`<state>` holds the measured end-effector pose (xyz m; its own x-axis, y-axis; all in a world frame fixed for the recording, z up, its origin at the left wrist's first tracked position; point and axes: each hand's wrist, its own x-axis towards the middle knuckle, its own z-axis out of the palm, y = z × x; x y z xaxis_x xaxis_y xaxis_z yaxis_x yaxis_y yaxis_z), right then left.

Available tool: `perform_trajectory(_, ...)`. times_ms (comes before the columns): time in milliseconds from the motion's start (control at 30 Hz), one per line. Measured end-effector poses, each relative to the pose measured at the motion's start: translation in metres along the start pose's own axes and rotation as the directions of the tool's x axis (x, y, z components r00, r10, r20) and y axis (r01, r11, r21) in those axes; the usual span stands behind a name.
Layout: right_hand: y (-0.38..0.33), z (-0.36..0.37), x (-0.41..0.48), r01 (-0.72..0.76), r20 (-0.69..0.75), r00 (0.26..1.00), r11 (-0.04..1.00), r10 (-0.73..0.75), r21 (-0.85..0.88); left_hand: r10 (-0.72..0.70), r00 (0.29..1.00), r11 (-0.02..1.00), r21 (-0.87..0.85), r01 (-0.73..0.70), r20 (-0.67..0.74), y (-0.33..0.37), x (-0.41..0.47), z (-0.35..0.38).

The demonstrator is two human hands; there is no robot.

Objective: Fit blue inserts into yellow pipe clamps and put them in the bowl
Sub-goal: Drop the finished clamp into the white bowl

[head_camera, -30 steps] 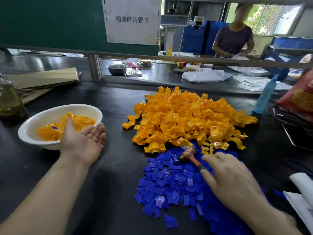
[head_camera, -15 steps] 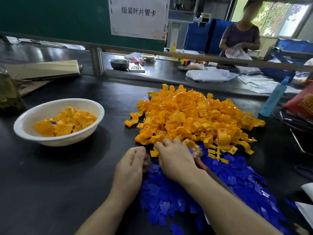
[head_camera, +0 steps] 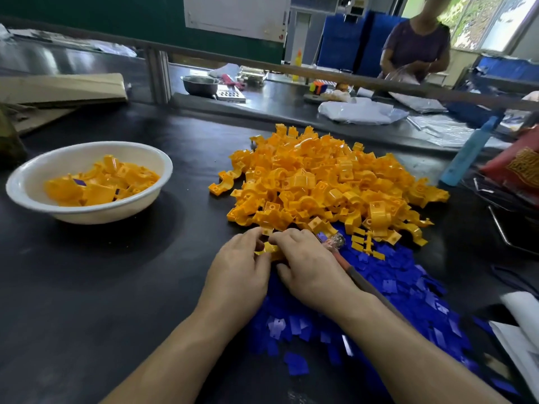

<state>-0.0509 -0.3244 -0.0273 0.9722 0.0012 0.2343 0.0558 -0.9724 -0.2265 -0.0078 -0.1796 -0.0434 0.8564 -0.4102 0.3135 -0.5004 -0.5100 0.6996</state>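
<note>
A big heap of yellow pipe clamps (head_camera: 326, 182) lies mid-table, with a spread of blue inserts (head_camera: 388, 290) in front of it. At the heap's near edge both hands meet over one yellow clamp (head_camera: 267, 248). My left hand (head_camera: 239, 269) pinches its left side and my right hand (head_camera: 309, 266) grips it from the right, fingers curled. Whether an insert is in that clamp is hidden by the fingers. The white bowl (head_camera: 140, 196) at the left holds several fitted clamps.
A small hammer (head_camera: 339, 246) lies on the inserts under my right forearm. A blue bottle (head_camera: 469, 153) and a red bag (head_camera: 519, 167) stand at the right, cardboard (head_camera: 61, 91) at the far left. Another person (head_camera: 417, 51) works behind a rail.
My left hand left the bowl and came over to the piles. My right hand shifted from the inserts to the heap's edge. Both now hold one yellow clamp between them.
</note>
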Motion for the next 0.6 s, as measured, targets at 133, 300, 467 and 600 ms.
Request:
perform_trajectory(133, -0.007, -0.007, -0.014, -0.001, -0.071, 0.997, 0.996, -0.006, -0.093, -0.013, 0.997, 0.975, 0.223, -0.003, 0.071, -0.013, 0.007, 0.000)
perform_trajectory(300, -0.011, -0.019, -0.045, -0.073, 0.084, 0.991, 0.959, 0.100, -0.274, 0.072, 0.976, 0.938, 0.319, -0.136, 0.205, -0.016, 0.008, 0.006)
perform_trajectory(467, -0.006, -0.027, -0.062, -0.104, 0.189, 0.967, 0.943, 0.170, -0.316, 0.008, 0.991, 0.966, 0.256, -0.043, 0.136, -0.011, 0.010, 0.009)
perform_trajectory(600, -0.005, -0.029, -0.063, -0.133, 0.194, 0.962, 0.949, 0.193, -0.286, -0.018, 0.996, 0.985, 0.175, 0.001, 0.093, -0.003, 0.004, 0.005)
